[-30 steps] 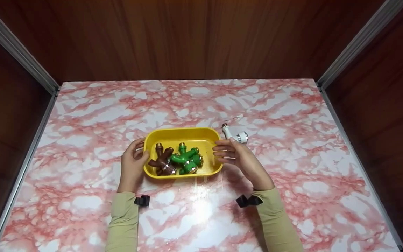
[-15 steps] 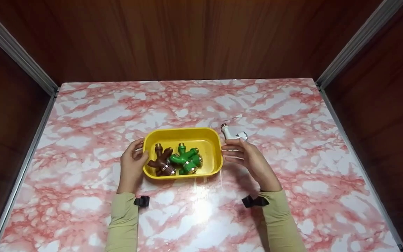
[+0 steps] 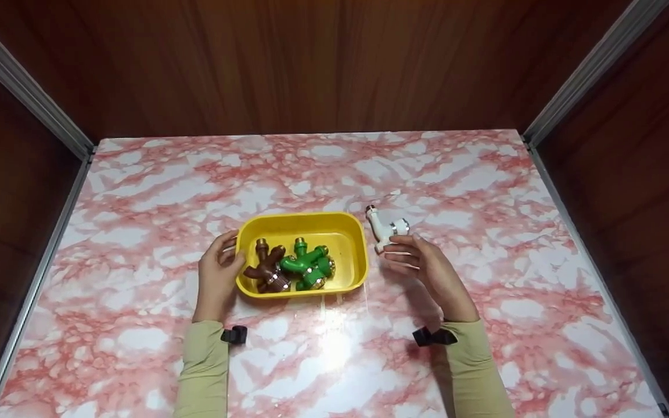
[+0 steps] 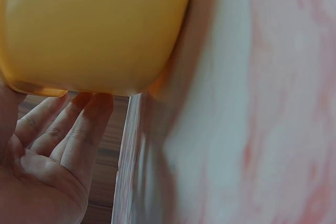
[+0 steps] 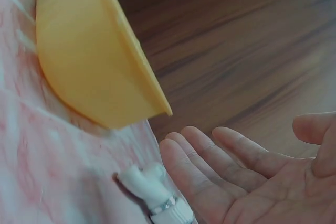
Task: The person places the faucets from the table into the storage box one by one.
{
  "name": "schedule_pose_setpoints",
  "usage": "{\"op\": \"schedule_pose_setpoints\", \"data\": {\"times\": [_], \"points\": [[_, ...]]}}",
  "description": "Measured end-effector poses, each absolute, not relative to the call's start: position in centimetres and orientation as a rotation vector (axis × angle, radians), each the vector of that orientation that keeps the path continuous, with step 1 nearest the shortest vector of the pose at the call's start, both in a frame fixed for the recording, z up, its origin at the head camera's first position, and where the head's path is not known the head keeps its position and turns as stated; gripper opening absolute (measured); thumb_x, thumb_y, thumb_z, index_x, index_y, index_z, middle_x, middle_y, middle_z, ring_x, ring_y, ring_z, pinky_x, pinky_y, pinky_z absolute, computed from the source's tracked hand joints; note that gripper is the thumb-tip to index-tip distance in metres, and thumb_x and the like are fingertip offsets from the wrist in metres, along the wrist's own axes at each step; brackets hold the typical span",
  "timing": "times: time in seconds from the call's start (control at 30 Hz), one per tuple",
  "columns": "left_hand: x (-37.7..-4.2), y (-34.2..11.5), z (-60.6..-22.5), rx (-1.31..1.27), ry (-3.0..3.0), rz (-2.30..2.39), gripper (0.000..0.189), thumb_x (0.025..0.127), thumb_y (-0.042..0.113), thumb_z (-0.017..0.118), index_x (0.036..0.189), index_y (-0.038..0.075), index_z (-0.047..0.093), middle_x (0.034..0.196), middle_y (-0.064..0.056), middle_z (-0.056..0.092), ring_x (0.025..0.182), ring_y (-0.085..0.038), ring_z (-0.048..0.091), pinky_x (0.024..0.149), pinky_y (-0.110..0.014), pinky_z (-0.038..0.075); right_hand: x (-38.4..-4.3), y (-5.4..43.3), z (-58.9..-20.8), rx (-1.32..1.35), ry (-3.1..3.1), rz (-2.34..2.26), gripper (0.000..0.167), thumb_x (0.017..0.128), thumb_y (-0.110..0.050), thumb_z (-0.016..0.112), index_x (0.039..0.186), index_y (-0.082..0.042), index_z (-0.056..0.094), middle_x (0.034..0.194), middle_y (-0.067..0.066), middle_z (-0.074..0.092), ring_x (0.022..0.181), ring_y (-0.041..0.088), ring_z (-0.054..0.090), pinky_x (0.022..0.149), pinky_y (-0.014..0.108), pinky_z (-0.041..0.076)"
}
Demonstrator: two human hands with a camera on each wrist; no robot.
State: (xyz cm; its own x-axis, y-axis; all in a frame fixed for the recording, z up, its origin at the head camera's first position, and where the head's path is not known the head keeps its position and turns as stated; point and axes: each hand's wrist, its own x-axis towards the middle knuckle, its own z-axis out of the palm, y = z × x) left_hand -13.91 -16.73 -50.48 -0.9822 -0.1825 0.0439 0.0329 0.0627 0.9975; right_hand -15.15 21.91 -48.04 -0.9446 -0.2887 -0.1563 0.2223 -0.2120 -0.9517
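A yellow plastic tub [image 3: 299, 220] stands on the table in the head view. My left hand [image 3: 216, 276] grips its left end, thumb at the rim and fingers against the outside; the left wrist view shows those fingers touching the tub wall [image 4: 100, 30]. Inside lie brown taps [image 3: 268, 270] and green taps [image 3: 309, 265] with brass threaded ends, overlapping too much to count. To the tub's right a white tap [image 3: 380, 226] with a chrome-ringed knob lies on the table. My right hand [image 3: 427, 267] is beside it, apart from the tub, fingers extended and palm [image 5: 283, 192] bare.
The pink-and-white marbled table [image 3: 154, 220] is bounded by dark wood panels [image 3: 323, 69] at the back and both sides. Metal strips [image 3: 596, 69] run along the corners. Black straps [image 3: 434, 336] sit at both wrists.
My right hand has left the tub's right end and moved right, toward the near side of the white tap, uncovering more of it. The left hand and tub have hardly moved.
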Motion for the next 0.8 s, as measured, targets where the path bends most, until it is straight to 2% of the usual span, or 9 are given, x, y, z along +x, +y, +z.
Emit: {"op": "schedule_pose_setpoints", "data": {"times": [0.17, 0.3, 0.6, 0.8], "points": [[-14.0, -16.9, -50.8, 0.137, -2.148, -2.059, 0.045, 0.087, -0.011, 0.058, 0.131, -0.007, 0.052, 0.121, -0.028, 0.055, 0.11, -0.043, 0.055, 0.093, -0.033, 0.049, -15.2, 22.6, -48.4, -0.067, 1.751, -2.206, 0.056, 0.106, -0.032, 0.03, 0.136, 0.014, 0.04, 0.132, 0.038, 0.042, 0.122, 0.054, 0.039, 0.103, 0.056, 0.037], [-14.0, -16.9, -50.9, 0.122, -2.134, -2.064, 0.044, 0.087, -0.011, 0.058, 0.131, -0.007, 0.052, 0.12, -0.03, 0.054, 0.11, -0.044, 0.055, 0.094, -0.036, 0.048, -15.2, 23.0, -48.6, -0.034, 1.752, -2.212, 0.053, 0.106, -0.029, 0.028, 0.135, 0.013, 0.042, 0.132, 0.039, 0.041, 0.123, 0.053, 0.04, 0.102, 0.055, 0.039], [-14.0, -16.9, -50.9, 0.125, -2.123, -2.064, 0.044, 0.087, -0.012, 0.058, 0.13, -0.008, 0.052, 0.12, -0.03, 0.055, 0.109, -0.044, 0.056, 0.092, -0.033, 0.049, -15.2, 23.8, -48.7, 0.01, 1.755, -2.221, 0.053, 0.105, -0.031, 0.035, 0.136, 0.012, 0.043, 0.132, 0.036, 0.045, 0.123, 0.052, 0.041, 0.102, 0.055, 0.037], [-14.0, -16.9, -50.9, 0.13, -2.115, -2.081, 0.044, 0.086, -0.013, 0.058, 0.13, -0.008, 0.052, 0.12, -0.03, 0.054, 0.109, -0.044, 0.056, 0.088, -0.027, 0.051, -15.7, 24.9, -49.5, -0.057, 1.827, -2.186, 0.059, 0.103, -0.037, 0.038, 0.136, 0.011, 0.043, 0.133, 0.035, 0.045, 0.121, 0.049, 0.045, 0.1, 0.053, 0.04]]}}
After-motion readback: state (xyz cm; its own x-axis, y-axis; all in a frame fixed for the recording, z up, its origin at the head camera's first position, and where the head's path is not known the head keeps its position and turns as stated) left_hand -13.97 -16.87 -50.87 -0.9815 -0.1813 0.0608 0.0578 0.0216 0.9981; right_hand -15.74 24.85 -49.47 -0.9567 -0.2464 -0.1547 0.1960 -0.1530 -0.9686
